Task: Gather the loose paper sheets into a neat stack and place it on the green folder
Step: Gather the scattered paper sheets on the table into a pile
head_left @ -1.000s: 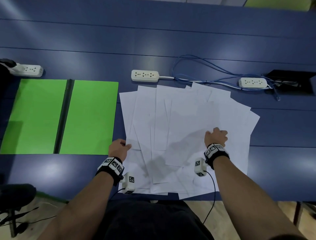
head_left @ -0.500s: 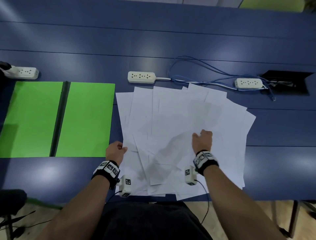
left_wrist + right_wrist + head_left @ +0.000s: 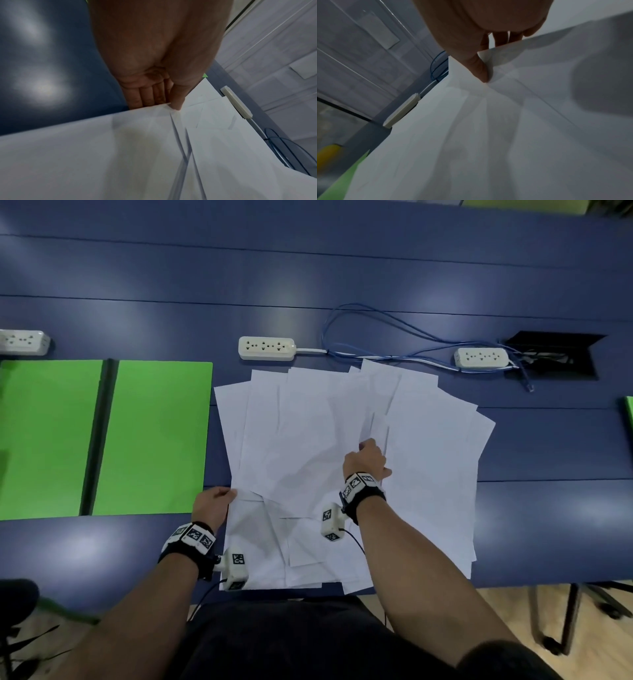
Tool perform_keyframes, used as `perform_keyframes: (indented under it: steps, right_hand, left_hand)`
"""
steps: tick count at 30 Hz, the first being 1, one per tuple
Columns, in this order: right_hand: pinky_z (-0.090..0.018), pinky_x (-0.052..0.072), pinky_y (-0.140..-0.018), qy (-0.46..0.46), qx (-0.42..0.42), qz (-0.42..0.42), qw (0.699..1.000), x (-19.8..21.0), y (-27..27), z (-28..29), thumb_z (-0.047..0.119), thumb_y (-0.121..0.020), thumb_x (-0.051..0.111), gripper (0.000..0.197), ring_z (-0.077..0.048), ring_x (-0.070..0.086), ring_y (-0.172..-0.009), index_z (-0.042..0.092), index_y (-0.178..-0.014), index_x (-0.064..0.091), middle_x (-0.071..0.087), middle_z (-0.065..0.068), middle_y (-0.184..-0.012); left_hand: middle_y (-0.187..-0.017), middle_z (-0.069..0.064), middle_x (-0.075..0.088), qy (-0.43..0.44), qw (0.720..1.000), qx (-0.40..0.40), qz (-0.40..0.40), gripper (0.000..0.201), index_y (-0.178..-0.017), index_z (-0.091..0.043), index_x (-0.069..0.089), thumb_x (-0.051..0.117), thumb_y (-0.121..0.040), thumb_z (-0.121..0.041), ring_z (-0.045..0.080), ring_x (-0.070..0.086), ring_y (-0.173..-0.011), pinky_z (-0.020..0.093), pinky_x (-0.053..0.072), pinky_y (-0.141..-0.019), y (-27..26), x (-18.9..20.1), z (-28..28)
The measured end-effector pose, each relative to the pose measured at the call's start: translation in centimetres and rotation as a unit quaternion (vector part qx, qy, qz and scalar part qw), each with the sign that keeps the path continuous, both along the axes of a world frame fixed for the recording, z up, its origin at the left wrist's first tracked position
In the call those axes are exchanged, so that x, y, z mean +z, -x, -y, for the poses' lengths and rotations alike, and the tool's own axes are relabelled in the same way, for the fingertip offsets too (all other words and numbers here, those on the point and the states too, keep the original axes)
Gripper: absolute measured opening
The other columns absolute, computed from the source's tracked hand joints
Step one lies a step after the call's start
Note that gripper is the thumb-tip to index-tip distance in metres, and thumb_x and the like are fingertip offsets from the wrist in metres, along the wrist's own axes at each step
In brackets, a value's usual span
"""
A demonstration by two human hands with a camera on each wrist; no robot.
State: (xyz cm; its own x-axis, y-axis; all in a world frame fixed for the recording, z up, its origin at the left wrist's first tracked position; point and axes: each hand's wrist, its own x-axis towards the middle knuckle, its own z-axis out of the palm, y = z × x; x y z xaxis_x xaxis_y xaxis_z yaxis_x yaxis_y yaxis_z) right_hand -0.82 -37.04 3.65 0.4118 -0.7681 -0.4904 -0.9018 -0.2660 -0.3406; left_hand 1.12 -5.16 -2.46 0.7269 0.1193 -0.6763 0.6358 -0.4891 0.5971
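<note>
Several white paper sheets (image 3: 308, 422) lie fanned out and overlapping on the blue table (image 3: 308, 268). The open green folder (image 3: 154, 436) lies flat to their left, with nothing on it. My left hand (image 3: 214, 503) is at the left edge of the spread. In the left wrist view the left hand (image 3: 164, 104) pinches that edge, thumb on top and fingers underneath. My right hand (image 3: 366, 455) is over the middle of the spread. In the right wrist view the right hand (image 3: 486, 59) pinches the raised edge of a sheet (image 3: 539, 94), thumb in front and fingers behind.
Three white power strips (image 3: 266, 348) (image 3: 480, 357) (image 3: 22, 342) and looped blue cables (image 3: 376, 337) lie just beyond the papers. A black cable hatch (image 3: 551, 354) is at the back right. Some sheets overhang the table's front edge (image 3: 102, 594).
My right hand has moved left from the right part of the spread toward its middle, dragging sheets with it. The left hand has stayed at the left edge.
</note>
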Motion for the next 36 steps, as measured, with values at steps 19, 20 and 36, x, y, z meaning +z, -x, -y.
perform_keyframes:
  steps: [19,20,36]
  right_hand:
    - [-0.034,0.029,-0.119,-0.213,-0.006,0.104,0.971,-1.0,7.9,-1.3,0.0,-0.097,0.053,0.065,-0.027,0.035,-0.146,0.005,-0.156,0.026,0.033,-0.012,-0.159]
    - [-0.032,0.027,-0.119,-0.227,0.001,0.108,0.968,-0.9,7.7,-2.3,-0.003,-0.096,0.05,0.068,-0.025,0.032,-0.148,0.006,-0.157,0.021,0.029,-0.011,-0.161]
    - [-0.037,0.05,-0.091,-0.118,0.096,0.092,0.984,-0.6,5.4,-9.1,0.014,-0.098,0.047,0.031,-0.032,0.06,-0.109,0.009,-0.128,0.055,0.054,-0.011,-0.124]
  left_hand:
    - [-0.115,0.01,0.074,0.174,0.969,0.121,-0.125,0.077,-0.117,-0.011,0.068,0.034,-0.093,-0.076,0.028,0.07,-0.108,0.047,0.053,-0.1,-0.4,4.9,1.6]
    - [-0.115,0.009,0.075,0.173,0.97,0.121,-0.121,0.077,-0.117,-0.012,0.069,0.036,-0.092,-0.077,0.028,0.07,-0.108,0.047,0.052,-0.101,-0.5,4.5,1.5]
    - [-0.11,0.015,0.073,0.096,0.994,0.056,-0.021,0.032,-0.114,0.003,0.07,0.079,-0.085,-0.01,0.03,0.07,-0.098,0.04,0.055,-0.088,-0.1,2.5,2.3]
